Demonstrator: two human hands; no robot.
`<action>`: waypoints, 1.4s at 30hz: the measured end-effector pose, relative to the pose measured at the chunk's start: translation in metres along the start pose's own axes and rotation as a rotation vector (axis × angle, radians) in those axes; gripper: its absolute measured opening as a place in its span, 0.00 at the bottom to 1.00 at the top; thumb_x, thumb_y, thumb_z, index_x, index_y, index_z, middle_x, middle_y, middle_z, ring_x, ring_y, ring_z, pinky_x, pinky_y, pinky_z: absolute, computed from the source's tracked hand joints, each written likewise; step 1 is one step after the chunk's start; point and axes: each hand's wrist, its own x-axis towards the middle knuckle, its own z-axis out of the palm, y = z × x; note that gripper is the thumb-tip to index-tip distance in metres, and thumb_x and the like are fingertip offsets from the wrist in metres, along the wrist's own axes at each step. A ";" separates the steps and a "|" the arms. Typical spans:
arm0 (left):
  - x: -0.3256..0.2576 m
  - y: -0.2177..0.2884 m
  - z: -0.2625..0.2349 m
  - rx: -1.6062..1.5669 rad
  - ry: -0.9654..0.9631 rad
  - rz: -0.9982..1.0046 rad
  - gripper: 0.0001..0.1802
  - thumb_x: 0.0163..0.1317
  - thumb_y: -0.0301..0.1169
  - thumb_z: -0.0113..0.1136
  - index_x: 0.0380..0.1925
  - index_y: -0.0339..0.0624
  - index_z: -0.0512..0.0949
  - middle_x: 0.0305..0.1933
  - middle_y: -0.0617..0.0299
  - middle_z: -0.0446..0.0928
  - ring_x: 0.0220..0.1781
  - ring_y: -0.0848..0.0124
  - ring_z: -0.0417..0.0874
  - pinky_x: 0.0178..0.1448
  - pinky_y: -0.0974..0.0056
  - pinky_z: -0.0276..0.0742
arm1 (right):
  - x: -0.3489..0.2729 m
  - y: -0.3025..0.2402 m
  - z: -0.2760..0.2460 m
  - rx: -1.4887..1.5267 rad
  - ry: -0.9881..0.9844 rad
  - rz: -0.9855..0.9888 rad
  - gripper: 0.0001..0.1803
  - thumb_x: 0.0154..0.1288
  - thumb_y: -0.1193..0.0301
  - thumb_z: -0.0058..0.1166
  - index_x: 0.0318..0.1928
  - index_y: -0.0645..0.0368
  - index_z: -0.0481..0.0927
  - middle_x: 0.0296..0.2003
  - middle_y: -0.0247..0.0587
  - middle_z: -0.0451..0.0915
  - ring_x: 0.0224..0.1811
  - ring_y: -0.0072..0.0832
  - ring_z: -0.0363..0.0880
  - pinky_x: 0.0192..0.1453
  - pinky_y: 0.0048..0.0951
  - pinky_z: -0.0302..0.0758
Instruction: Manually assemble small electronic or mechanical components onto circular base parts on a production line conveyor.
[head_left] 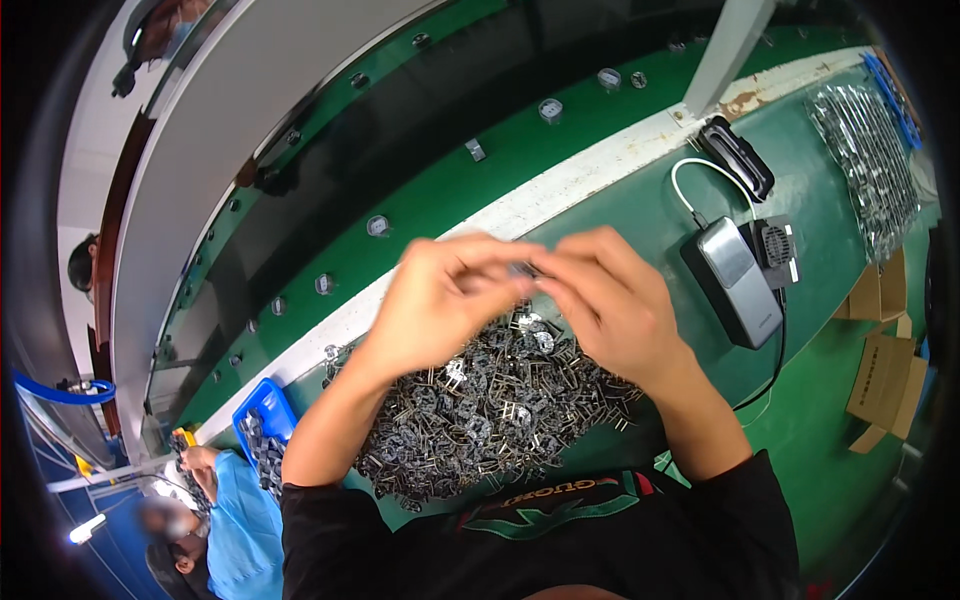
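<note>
My left hand (440, 300) and my right hand (615, 300) meet over the bench, fingertips pinched together on a small dark part (522, 270). The part is blurred and mostly covered by the fingers, so its kind cannot be made out. Below the hands, close to my body, spreads a big heap of small black parts with metal prongs (500, 410). Both forearms reach over the sides of this heap.
A green conveyor belt (430, 190) carrying spaced small parts runs beyond a white rail (530, 205). To the right lie a power bank (735, 285) with a cable, a black case (737, 158) and bagged parts (868, 165). A co-worker in blue (245, 530) sits left, beside a blue bin (267, 405).
</note>
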 end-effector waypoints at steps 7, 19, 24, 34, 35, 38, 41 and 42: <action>0.097 -0.073 -0.089 0.384 0.530 0.029 0.14 0.63 0.28 0.65 0.46 0.34 0.86 0.42 0.48 0.87 0.44 0.68 0.88 0.52 0.66 0.79 | -0.002 0.016 -0.029 -0.324 -0.628 0.211 0.13 0.61 0.61 0.62 0.33 0.60 0.82 0.35 0.45 0.83 0.39 0.46 0.85 0.42 0.47 0.82; 0.173 -0.072 -0.108 0.650 0.508 0.145 0.22 0.66 0.32 0.63 0.58 0.34 0.78 0.52 0.49 0.84 0.53 0.63 0.85 0.58 0.60 0.78 | -0.019 0.005 -0.015 -0.428 -0.395 0.074 0.07 0.52 0.70 0.57 0.27 0.60 0.78 0.27 0.39 0.78 0.32 0.33 0.81 0.31 0.32 0.78; 0.261 0.010 0.026 1.089 0.280 0.541 0.34 0.69 0.50 0.60 0.67 0.41 0.68 0.61 0.38 0.74 0.64 0.45 0.77 0.64 0.46 0.75 | -0.022 0.003 -0.012 -0.443 -0.367 0.061 0.06 0.53 0.69 0.57 0.27 0.59 0.79 0.26 0.36 0.77 0.30 0.30 0.80 0.29 0.29 0.74; 0.366 -0.028 0.068 0.990 0.078 0.724 0.19 0.76 0.39 0.51 0.59 0.41 0.66 0.46 0.35 0.79 0.49 0.37 0.80 0.49 0.39 0.75 | -0.022 0.010 -0.008 -0.473 -0.257 0.066 0.07 0.53 0.69 0.59 0.22 0.57 0.80 0.22 0.36 0.78 0.29 0.29 0.80 0.28 0.31 0.75; 0.361 -0.028 0.062 0.964 0.110 0.688 0.18 0.75 0.40 0.52 0.55 0.40 0.68 0.42 0.39 0.79 0.46 0.41 0.81 0.47 0.42 0.75 | -0.020 0.009 -0.007 -0.461 -0.272 0.063 0.06 0.53 0.70 0.59 0.25 0.58 0.80 0.24 0.36 0.77 0.29 0.30 0.80 0.28 0.31 0.75; 0.318 0.010 0.067 0.789 0.132 0.580 0.16 0.74 0.40 0.56 0.45 0.36 0.72 0.31 0.49 0.78 0.36 0.55 0.81 0.41 0.52 0.75 | -0.015 0.011 -0.012 -0.431 -0.176 0.089 0.07 0.55 0.70 0.59 0.33 0.60 0.79 0.28 0.38 0.76 0.29 0.32 0.80 0.29 0.33 0.77; 0.204 0.048 0.044 0.548 0.077 0.473 0.15 0.71 0.38 0.62 0.36 0.36 0.74 0.26 0.59 0.73 0.29 0.72 0.74 0.35 0.64 0.71 | 0.004 0.003 -0.017 -0.223 0.267 0.106 0.09 0.63 0.71 0.59 0.41 0.59 0.75 0.32 0.40 0.74 0.28 0.36 0.79 0.31 0.35 0.79; 0.170 0.046 0.041 0.477 0.063 0.489 0.14 0.68 0.36 0.66 0.33 0.37 0.75 0.23 0.60 0.70 0.27 0.74 0.70 0.32 0.67 0.69 | 0.005 0.004 -0.020 -0.137 0.349 0.137 0.10 0.67 0.69 0.60 0.43 0.61 0.75 0.35 0.44 0.74 0.30 0.38 0.80 0.34 0.36 0.79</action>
